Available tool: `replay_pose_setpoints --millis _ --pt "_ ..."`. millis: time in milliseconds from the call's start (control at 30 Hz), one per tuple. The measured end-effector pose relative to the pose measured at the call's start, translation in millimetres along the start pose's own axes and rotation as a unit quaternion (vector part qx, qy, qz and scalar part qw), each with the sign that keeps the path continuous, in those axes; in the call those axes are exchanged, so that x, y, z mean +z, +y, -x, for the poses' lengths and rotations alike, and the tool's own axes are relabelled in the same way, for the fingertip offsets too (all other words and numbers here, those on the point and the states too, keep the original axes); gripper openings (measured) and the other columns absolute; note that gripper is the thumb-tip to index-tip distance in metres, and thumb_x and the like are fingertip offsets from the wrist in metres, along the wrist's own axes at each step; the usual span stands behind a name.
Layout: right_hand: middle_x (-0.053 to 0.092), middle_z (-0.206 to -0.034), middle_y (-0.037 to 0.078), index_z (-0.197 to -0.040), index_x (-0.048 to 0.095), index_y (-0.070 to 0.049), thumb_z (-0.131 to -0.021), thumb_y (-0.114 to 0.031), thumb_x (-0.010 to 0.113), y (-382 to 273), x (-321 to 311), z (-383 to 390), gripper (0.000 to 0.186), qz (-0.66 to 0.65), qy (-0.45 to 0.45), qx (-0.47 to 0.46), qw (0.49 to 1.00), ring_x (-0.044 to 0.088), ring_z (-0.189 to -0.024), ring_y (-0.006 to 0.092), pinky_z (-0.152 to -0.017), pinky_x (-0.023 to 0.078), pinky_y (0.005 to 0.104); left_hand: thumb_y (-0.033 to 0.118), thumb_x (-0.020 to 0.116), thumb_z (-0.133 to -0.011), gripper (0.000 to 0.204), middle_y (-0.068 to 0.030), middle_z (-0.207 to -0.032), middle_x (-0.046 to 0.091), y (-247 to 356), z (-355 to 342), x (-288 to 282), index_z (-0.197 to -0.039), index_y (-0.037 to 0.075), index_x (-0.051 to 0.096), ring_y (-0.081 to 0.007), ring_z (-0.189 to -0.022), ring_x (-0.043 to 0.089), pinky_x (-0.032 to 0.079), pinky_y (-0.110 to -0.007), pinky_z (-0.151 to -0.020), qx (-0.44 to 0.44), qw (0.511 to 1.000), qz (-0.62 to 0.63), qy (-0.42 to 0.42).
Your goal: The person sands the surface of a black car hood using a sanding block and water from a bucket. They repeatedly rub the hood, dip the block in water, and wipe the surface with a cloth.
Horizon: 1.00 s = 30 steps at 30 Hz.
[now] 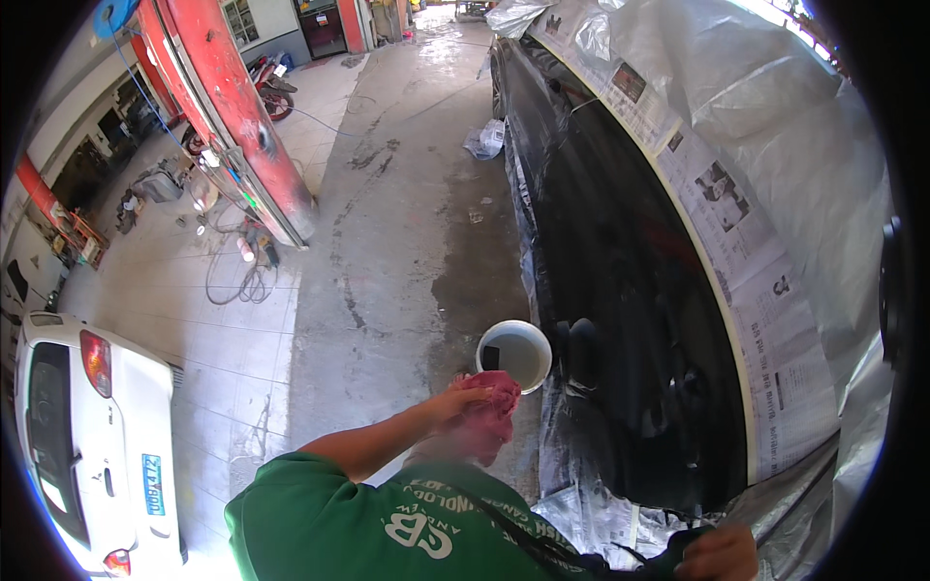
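My left hand [459, 402] grips a crumpled pink cloth [489, 426], held just on my side of a white bucket [544, 360] and overlapping its near rim in view. Greyish liquid seems to fill the bucket, and a small black rectangular piece [491, 357] shows inside at its left. At the lower right edge is my right hand [719, 555], fingers curled; whether anything is in them is hidden. To the right of the bucket stretches a glossy black car side panel [630, 281], bordered with masking tape and newspaper [775, 339].
Clear plastic sheeting [775, 107] drapes the car above the newspaper. A red pillar [228, 107] stands at the left, with hoses and tools [254, 257] on the floor by its foot. A white car [116, 436] is parked lower left. The concrete [470, 271] has a wet patch.
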State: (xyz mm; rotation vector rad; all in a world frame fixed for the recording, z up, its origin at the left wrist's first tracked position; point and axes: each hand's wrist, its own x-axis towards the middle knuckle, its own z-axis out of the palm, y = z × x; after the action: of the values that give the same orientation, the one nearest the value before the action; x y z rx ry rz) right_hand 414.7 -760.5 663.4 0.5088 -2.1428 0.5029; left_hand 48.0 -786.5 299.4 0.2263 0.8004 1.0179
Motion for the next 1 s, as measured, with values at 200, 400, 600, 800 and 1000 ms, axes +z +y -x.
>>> replay_pose_setpoints --millis 200,400,600,800,1000 --pt "0.062 -0.143 0.029 -0.140 0.066 0.000 -0.108 -0.046 0.058 14 41 54 0.057 -0.317 -0.127 0.023 0.940 0.065 -0.123 0.0476 -0.099 0.055 0.0577 0.019 0.071 -0.105 0.045 -0.0088 -0.135 0.071 -15 -68 24 -0.146 0.006 0.059 -0.0207 -0.123 0.069 0.054 -0.038 -0.109 0.041 0.998 0.042 -0.004" --pt "0.067 -0.126 0.026 -0.125 0.069 -0.002 -0.097 -0.042 0.075 43 78 112 0.050 -0.382 0.100 0.257 0.882 0.072 -0.103 0.0361 -0.078 0.059 0.0526 0.016 0.070 -0.106 0.045 -0.0046 -0.137 0.070 -5 -89 73 -0.148 0.005 0.058 -0.0153 -0.125 0.066 0.051 -0.035 -0.110 0.102 0.989 -0.021 -0.101" --pt "0.026 -0.175 0.014 -0.173 0.017 -0.019 -0.083 -0.083 0.068 107 164 226 0.122 -0.318 0.386 0.668 0.551 0.045 -0.148 0.0369 -0.108 0.049 0.0626 0.025 0.078 -0.100 0.053 -0.0090 -0.133 0.071 14 -78 121 -0.146 0.006 0.059 -0.0216 -0.117 0.071 0.056 -0.036 -0.102 0.275 0.917 -0.280 -0.071" --pt "0.059 -0.150 0.007 -0.150 0.053 -0.017 -0.099 -0.071 0.057 194 251 303 0.074 -0.481 0.519 0.573 0.414 0.058 -0.136 0.0287 -0.107 0.053 0.0534 0.021 0.086 -0.084 0.078 -0.0159 -0.138 0.065 -35 -128 47 -0.154 0.014 0.052 -0.0394 -0.117 0.069 0.058 -0.045 -0.101 0.358 0.692 -0.624 -0.064" --pt "0.055 -0.157 0.011 -0.152 0.053 -0.015 -0.107 -0.059 0.056 281 329 420 0.063 -0.438 0.498 0.699 0.267 0.058 -0.138 0.0321 -0.109 0.051 0.0469 0.020 0.086 -0.079 0.075 -0.0145 -0.134 0.067 -45 -239 -79 -0.147 0.015 0.055 -0.0387 -0.114 0.070 0.058 -0.049 -0.098 0.278 0.708 -0.648 -0.034"
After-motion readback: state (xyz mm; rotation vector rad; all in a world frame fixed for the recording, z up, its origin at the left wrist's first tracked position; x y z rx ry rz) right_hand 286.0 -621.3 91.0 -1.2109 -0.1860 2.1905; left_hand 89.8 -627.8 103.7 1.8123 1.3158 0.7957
